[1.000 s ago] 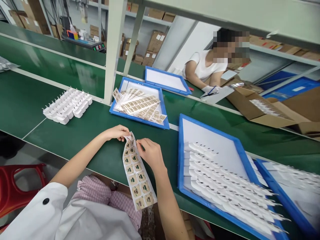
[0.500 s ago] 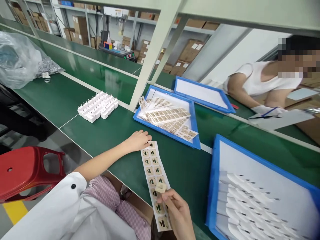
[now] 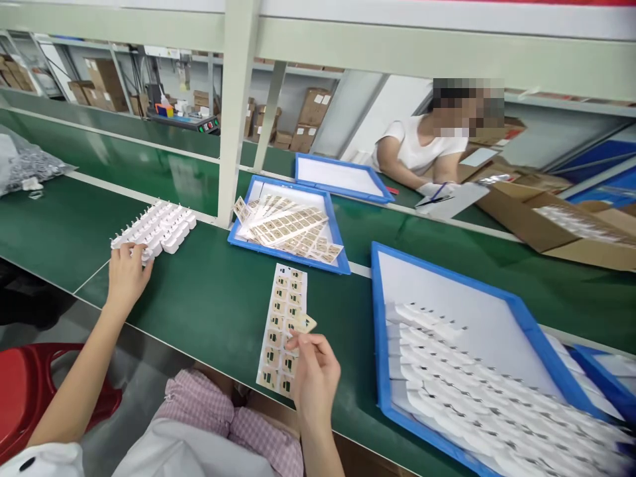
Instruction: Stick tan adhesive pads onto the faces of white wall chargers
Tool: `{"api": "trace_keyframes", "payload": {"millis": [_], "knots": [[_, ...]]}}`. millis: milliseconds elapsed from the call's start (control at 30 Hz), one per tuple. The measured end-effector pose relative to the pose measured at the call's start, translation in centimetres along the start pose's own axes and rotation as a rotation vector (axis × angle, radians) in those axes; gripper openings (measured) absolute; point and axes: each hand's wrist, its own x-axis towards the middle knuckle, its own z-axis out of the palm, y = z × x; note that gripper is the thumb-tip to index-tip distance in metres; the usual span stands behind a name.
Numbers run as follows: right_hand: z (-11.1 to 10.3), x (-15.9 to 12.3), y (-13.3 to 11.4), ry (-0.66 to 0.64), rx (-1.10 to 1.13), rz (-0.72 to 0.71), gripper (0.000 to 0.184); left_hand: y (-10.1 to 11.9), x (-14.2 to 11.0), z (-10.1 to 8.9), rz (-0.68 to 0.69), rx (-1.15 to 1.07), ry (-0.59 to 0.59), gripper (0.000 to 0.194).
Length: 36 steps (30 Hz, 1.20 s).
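My left hand point(image 3: 128, 273) has its fingers curled over the near end of a block of white plastic parts point(image 3: 166, 222), gripping one at the edge. These parts stand close together in rows, with small pins sticking up. Between the thumb and fingers of my right hand point(image 3: 317, 371) is a tan sticker point(image 3: 304, 323), peeled and slightly tilted. It is held just over a white sheet of stickers point(image 3: 272, 318), which lies flat on the green table point(image 3: 218, 298). The stickers on the sheet have dark cut-outs and sit in two columns.
Behind the sheet, a blue tray point(image 3: 342, 255) holds more sticker sheets. A larger blue tray point(image 3: 380, 331) at right carries rows of white parts. Another blue-rimmed tray point(image 3: 342, 173) lies farther back, near a co-worker point(image 3: 420, 149). A pale post point(image 3: 232, 119) rises from the table.
My left hand has left the top of the sticker sheet and moved left to the white parts. The sticker in my right hand has turned. The view has swung right.
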Motion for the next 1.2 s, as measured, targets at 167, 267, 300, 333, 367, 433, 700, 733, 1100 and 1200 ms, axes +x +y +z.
{"api": "trace_keyframes", "payload": {"millis": [167, 267, 300, 333, 367, 433, 700, 733, 1100, 1200], "knots": [[-2.9, -2.0, -0.5, 0.091, -0.050, -0.060, 0.038, 1.1, -0.5, 0.5, -0.074, -0.119, 0.026, 0.013], [-4.0, -3.2, -0.8, 0.089, 0.006, -0.026, 0.041, 1.1, -0.2, 0.0, -0.160, -0.240, 0.054, 0.018], [-4.2, -3.6, -0.9, 0.083, 0.031, -0.019, 0.041, 1.1, -0.1, -0.4, -0.193, -0.290, 0.062, 0.022], [-4.2, -3.8, -1.1, 0.075, 0.057, -0.016, 0.042, 1.4, -0.3, -0.7, -0.225, -0.348, 0.071, 0.027], [-4.1, -4.0, -1.4, 0.065, 0.084, -0.014, 0.042, 1.8, -0.6, -1.1, -0.253, -0.416, 0.080, 0.032], [-3.4, -4.4, -2.0, 0.036, 0.145, -0.010, 0.041, 3.6, -2.1, -1.7, -0.293, -0.569, 0.091, 0.041], [2.6, -7.3, -5.4, -0.075, 0.362, -0.059, 0.043, 17.9, -15.7, -1.0, -0.432, -1.349, -0.479, 0.078], [2.8, -7.5, -5.7, -0.038, 0.354, -0.085, 0.044, 19.1, -16.8, -1.2, -0.412, -1.454, -0.583, 0.073], [1.1, -7.8, -5.6, 0.247, 0.183, -0.224, 0.043, 21.0, -18.1, -2.6, 0.052, -1.298, -1.031, 0.038], [0.2, -8.8, -6.4, 0.217, 0.217, -0.309, 0.035, 21.3, -18.1, -2.7, 0.026, -1.103, -1.065, 0.038]]}}
